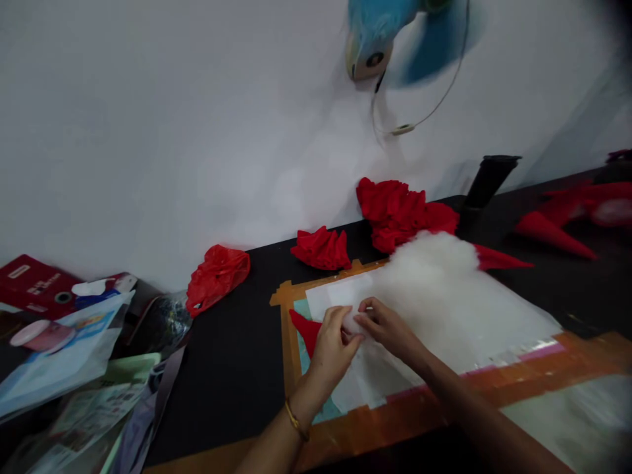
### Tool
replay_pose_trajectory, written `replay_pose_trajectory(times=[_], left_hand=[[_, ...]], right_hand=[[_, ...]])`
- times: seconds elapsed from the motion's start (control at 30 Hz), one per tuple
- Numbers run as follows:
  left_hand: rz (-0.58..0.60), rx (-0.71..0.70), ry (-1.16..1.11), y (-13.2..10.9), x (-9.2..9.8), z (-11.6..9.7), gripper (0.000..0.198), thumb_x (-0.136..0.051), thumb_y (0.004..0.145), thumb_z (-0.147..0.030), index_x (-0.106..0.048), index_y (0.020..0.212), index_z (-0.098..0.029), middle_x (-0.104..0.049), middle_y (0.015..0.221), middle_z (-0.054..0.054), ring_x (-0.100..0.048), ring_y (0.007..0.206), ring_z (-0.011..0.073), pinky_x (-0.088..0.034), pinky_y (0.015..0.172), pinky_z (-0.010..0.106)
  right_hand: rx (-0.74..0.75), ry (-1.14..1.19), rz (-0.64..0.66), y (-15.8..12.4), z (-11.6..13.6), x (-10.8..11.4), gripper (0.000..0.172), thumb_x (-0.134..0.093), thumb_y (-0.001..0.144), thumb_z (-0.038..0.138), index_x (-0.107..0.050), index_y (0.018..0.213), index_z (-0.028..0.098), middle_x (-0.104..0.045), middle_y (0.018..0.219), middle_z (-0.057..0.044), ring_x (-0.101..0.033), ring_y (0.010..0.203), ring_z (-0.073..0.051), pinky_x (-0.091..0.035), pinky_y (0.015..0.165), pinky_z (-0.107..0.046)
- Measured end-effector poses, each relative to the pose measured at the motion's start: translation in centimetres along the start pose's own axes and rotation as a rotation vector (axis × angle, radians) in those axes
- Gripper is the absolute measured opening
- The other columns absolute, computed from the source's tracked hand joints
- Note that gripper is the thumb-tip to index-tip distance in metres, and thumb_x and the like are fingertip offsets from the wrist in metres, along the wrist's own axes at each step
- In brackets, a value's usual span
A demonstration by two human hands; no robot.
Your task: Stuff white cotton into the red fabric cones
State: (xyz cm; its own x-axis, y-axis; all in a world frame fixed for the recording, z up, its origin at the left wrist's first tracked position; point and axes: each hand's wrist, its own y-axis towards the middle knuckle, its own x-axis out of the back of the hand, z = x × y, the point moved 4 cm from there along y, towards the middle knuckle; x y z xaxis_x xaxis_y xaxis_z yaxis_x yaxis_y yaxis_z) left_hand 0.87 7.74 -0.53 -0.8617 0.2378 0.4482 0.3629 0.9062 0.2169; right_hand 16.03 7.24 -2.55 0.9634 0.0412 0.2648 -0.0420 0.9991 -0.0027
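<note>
1. Left hand: closed around a red cone, its tip pointing out to the left.
2. Right hand: fingers curled, tips at a white tuft beside the left thumb; cannot tell whether they pinch it.
3. Cone location: above the left part of a white sheet, which is bordered by brown tape on the black surface.
4. Stuffing: heaped on the sheet, right of both hands.
5. Behind the sheet: large red stack; smaller red stack to its left; red bag farther left.
6. Black cup: tilted in view, near the wall.
</note>
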Motion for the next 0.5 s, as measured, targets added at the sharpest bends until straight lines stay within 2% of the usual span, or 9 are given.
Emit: replay_pose_trajectory(times=[0.1, 0.23, 0.3, 0.37, 0.43, 0.5], left_hand=[[-0.099, -0.005, 0.020, 0.8, -0.4, 0.4, 0.030, -0.050, 0.073, -0.002, -0.067, 0.091, -0.019, -0.061, 0.094, 0.005, -0.058, 0.090, 0.0185, -0.046, 0.077, 0.029], [-0.206, 0.092, -0.024, 0.9, 0.2, 1.4, 0.021, -0.051, 0.072, -0.006, -0.065, 0.081, -0.018, -0.061, 0.084, 0.002, -0.058, 0.081, 0.0166, -0.043, 0.072, 0.027], [-0.196, 0.125, -0.060, 0.9, 0.2, 1.5, 0.020, -0.051, 0.070, -0.007, -0.065, 0.080, -0.018, -0.062, 0.081, 0.001, -0.058, 0.074, 0.0145, -0.043, 0.066, 0.024], [-0.159, 0.203, -0.156, 0.6, 0.0, 1.8, 0.026, -0.052, 0.070, -0.009, -0.065, 0.090, -0.019, -0.063, 0.078, -0.001, -0.056, 0.061, 0.0117, -0.042, 0.057, 0.022], [-0.108, 0.305, -0.275, 0.4, -0.3, 2.2, 0.030, -0.053, 0.069, -0.011, -0.065, 0.095, -0.018, -0.063, 0.068, -0.004, -0.052, 0.049, 0.0098, -0.039, 0.049, 0.020], [-0.088, 0.366, -0.331, 0.1, 0.0, 2.5, 0.024, -0.055, 0.067, -0.012, -0.066, 0.088, -0.018, -0.058, 0.053, -0.006, -0.048, 0.041, 0.0096, -0.035, 0.044, 0.020]], right_hand=[[-0.018, 0.173, 0.066, -0.9, 0.2, -0.5, 0.030, -0.051, 0.089, 0.049, -0.043, 0.101, 0.023, -0.052, 0.072, 0.005, -0.045, 0.054, -0.011, -0.035, 0.049, -0.024], [0.083, 0.103, 0.012, -1.3, -0.4, -0.7, 0.031, -0.063, 0.083, 0.037, -0.046, 0.105, 0.022, -0.051, 0.075, 0.005, -0.048, 0.062, -0.012, -0.038, 0.057, -0.025], [0.103, 0.082, -0.038, -1.1, -0.7, -0.8, 0.020, -0.058, 0.085, 0.033, -0.050, 0.099, 0.022, -0.052, 0.072, 0.005, -0.049, 0.062, -0.013, -0.038, 0.058, -0.025], [0.128, 0.073, -0.046, -0.8, -0.6, -1.0, 0.012, -0.054, 0.086, 0.031, -0.054, 0.093, 0.021, -0.055, 0.072, 0.003, -0.052, 0.065, -0.014, -0.040, 0.061, -0.026], [0.154, 0.042, -0.003, -0.6, 0.0, -1.1, 0.013, -0.052, 0.087, 0.031, -0.058, 0.089, 0.020, -0.060, 0.074, 0.002, -0.055, 0.068, -0.015, -0.042, 0.063, -0.026], [0.159, -0.016, 0.038, -0.6, 0.4, -0.9, 0.015, -0.052, 0.087, 0.032, -0.061, 0.087, 0.020, -0.062, 0.072, 0.002, -0.057, 0.066, -0.015, -0.042, 0.060, -0.026]])
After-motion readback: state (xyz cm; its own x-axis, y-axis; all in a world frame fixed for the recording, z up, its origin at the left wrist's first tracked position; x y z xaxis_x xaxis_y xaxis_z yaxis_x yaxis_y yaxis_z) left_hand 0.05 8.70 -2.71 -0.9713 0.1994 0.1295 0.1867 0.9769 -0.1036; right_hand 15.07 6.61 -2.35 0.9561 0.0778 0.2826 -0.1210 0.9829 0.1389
